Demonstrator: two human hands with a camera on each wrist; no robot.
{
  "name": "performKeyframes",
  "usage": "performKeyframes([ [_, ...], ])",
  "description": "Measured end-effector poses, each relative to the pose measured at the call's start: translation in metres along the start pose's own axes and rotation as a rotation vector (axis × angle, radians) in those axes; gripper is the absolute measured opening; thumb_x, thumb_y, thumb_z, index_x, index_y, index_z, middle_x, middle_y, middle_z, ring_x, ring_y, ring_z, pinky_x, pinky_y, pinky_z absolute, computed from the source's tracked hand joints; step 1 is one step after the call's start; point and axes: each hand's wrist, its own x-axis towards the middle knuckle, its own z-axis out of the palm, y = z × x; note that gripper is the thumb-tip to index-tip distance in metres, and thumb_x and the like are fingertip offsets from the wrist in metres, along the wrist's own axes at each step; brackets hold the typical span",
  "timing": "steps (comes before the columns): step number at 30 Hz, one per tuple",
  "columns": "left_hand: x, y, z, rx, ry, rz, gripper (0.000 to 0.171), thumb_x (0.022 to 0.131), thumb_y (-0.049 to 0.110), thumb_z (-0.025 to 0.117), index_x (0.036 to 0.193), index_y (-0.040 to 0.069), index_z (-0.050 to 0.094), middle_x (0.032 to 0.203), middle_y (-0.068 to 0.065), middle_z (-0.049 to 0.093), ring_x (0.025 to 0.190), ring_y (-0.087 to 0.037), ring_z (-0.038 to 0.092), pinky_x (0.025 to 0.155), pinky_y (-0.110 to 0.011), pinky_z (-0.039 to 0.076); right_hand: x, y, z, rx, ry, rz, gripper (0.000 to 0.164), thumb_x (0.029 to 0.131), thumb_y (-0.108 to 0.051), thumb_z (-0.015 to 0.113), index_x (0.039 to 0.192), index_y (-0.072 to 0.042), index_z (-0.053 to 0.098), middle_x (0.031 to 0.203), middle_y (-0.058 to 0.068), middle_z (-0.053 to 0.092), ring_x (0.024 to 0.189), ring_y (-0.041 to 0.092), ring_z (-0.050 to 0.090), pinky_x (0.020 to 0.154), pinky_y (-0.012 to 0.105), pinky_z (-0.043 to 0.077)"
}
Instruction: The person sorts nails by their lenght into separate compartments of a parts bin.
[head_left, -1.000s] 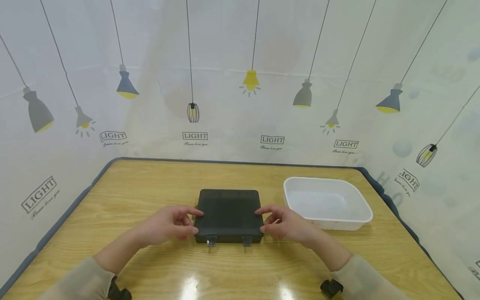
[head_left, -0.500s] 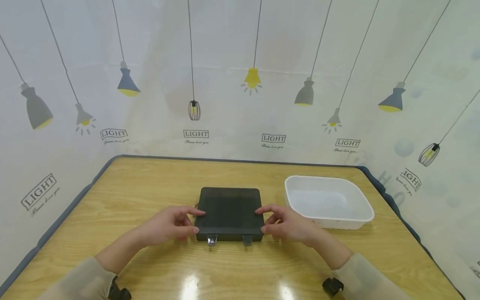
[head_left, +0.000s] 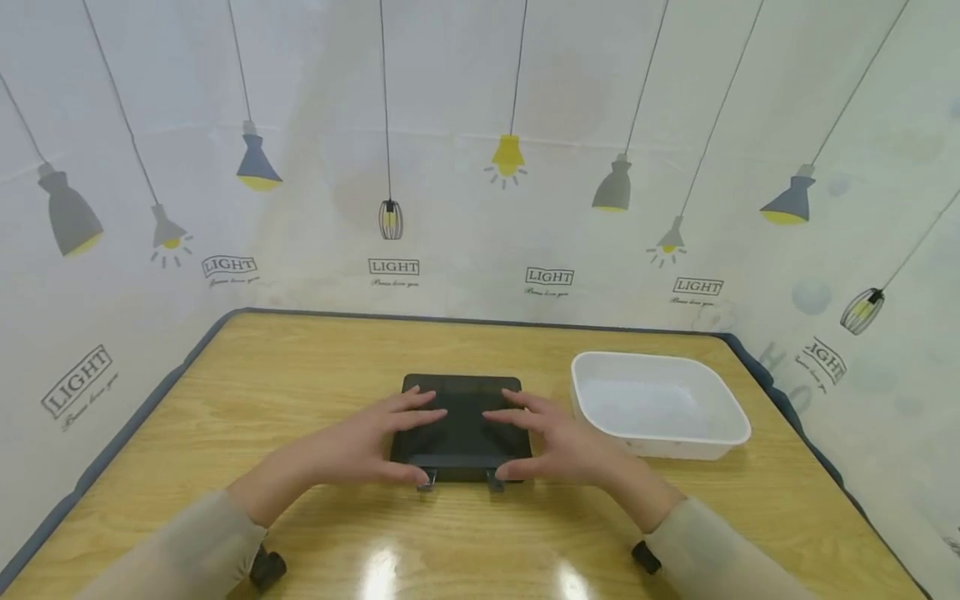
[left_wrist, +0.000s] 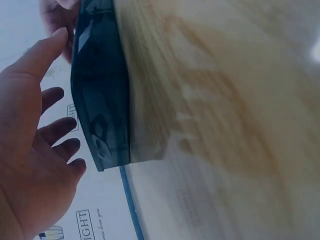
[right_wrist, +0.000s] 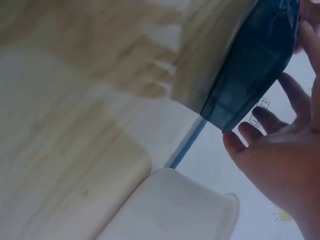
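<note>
A dark, see-through plastic case (head_left: 463,433) lies flat on the wooden table with its lid down. Two transparent latches stick out from its front edge, a left latch (head_left: 427,481) and a right latch (head_left: 495,481). My left hand (head_left: 375,442) is over the case's left side with fingers spread, thumb tip right at the left latch. Mirroring it, my right hand (head_left: 558,442) spreads over the right side, its thumb at the right latch. In the left wrist view the case's side wall (left_wrist: 102,85) stands beside loosely bent fingers; the right wrist view shows the same.
A white rectangular plastic basin (head_left: 660,396) stands to the right of the case, behind my right forearm. The wooden table (head_left: 300,350) has a dark blue edge and meets a pale wall covering (head_left: 450,100) printed with hanging lamps.
Both hands have let go of the case's sides and come inward over the lid, fingers spreading. The thumbs have moved to the front latches. The case stays in place.
</note>
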Motion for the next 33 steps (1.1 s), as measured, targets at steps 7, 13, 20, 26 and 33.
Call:
performKeyframes([
  [7, 0.009, -0.001, 0.005, 0.052, -0.107, 0.035, 0.086, 0.099, 0.055, 0.079, 0.17, 0.023, 0.044, 0.183, -0.014, 0.023, 0.17, -0.048, 0.01, 0.129, -0.076, 0.017, 0.008, -0.004, 0.003, -0.051, -0.09, -0.054, 0.086, 0.093, -0.056, 0.086, 0.167, -0.036, 0.048, 0.184, 0.009, 0.019, 0.171, 0.043, 0.008, 0.128, 0.074, 0.025],
  [13, 0.011, 0.006, 0.004, 0.081, -0.122, 0.029, 0.084, 0.1, 0.05, 0.08, 0.17, 0.02, 0.045, 0.182, -0.016, 0.024, 0.169, -0.05, 0.012, 0.13, -0.075, 0.016, 0.009, -0.005, 0.002, -0.065, -0.1, -0.063, 0.088, 0.093, -0.049, 0.088, 0.169, -0.032, 0.046, 0.183, 0.015, 0.02, 0.171, 0.046, 0.008, 0.127, 0.074, 0.027],
  [20, 0.015, 0.013, 0.003, 0.17, -0.111, 0.012, 0.081, 0.099, 0.047, 0.083, 0.168, 0.021, 0.049, 0.18, -0.014, 0.03, 0.167, -0.049, 0.022, 0.128, -0.072, 0.028, 0.008, -0.01, 0.003, -0.103, -0.089, -0.04, 0.087, 0.093, -0.048, 0.089, 0.168, -0.032, 0.048, 0.183, 0.013, 0.023, 0.17, 0.045, 0.012, 0.128, 0.069, 0.031],
  [26, 0.016, 0.015, 0.002, 0.213, -0.123, -0.018, 0.082, 0.097, 0.049, 0.084, 0.167, 0.022, 0.05, 0.179, -0.012, 0.032, 0.166, -0.047, 0.027, 0.125, -0.071, 0.034, 0.008, -0.014, 0.004, -0.149, -0.077, -0.051, 0.086, 0.092, -0.047, 0.089, 0.167, -0.03, 0.05, 0.181, 0.017, 0.027, 0.169, 0.048, 0.016, 0.125, 0.068, 0.036],
  [33, 0.018, 0.017, 0.0, 0.244, -0.108, -0.004, 0.081, 0.095, 0.048, 0.086, 0.165, 0.021, 0.053, 0.178, -0.014, 0.036, 0.164, -0.048, 0.031, 0.122, -0.07, 0.039, 0.009, -0.015, 0.003, -0.228, -0.077, -0.064, 0.087, 0.093, -0.049, 0.089, 0.167, -0.027, 0.049, 0.179, 0.02, 0.03, 0.167, 0.05, 0.022, 0.122, 0.066, 0.042],
])
